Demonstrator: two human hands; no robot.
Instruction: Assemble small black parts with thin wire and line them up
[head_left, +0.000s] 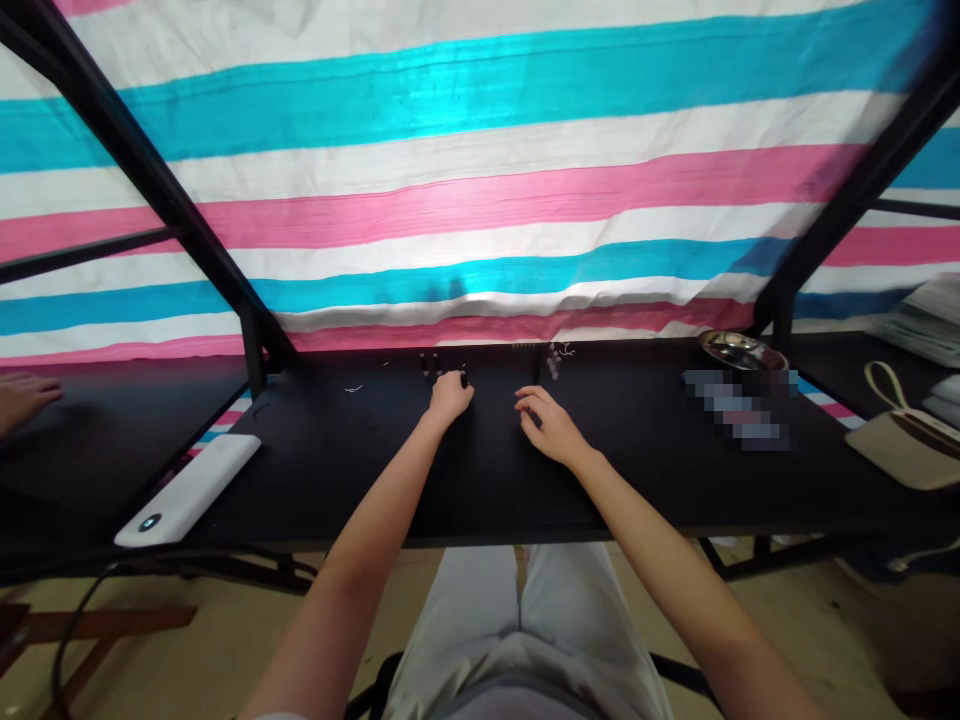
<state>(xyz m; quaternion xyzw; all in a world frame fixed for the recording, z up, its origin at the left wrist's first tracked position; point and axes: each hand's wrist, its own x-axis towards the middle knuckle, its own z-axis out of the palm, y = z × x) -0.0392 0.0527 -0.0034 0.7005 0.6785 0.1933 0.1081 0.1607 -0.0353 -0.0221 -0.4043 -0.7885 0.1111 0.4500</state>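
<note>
My left hand (pixel 451 397) rests low over the black table, its fingers pinched on a small black piece (pixel 464 380) whose kind I cannot make out. Just behind it stand several tiny dark pieces with pale ends (pixel 423 364). To the right, my right hand (pixel 551 426) is held above the tabletop with fingers apart and slightly bent, nothing visible in them. Beyond that hand lies a cluster of small greyish, bead-like pieces (pixel 554 362), with thin white curled scraps (pixel 568 349) beside it. More white scraps (pixel 354 388) lie left of my left hand.
A white elongated device (pixel 189 490) lies at the black table's (pixel 480 490) left edge. On the right are a shiny metal dish (pixel 742 350), a blurred-out item (pixel 739 410) and a beige pouch (pixel 904 445). Another person's hand (pixel 26 400) is far left. Striped sheeting (pixel 480 190) hangs behind.
</note>
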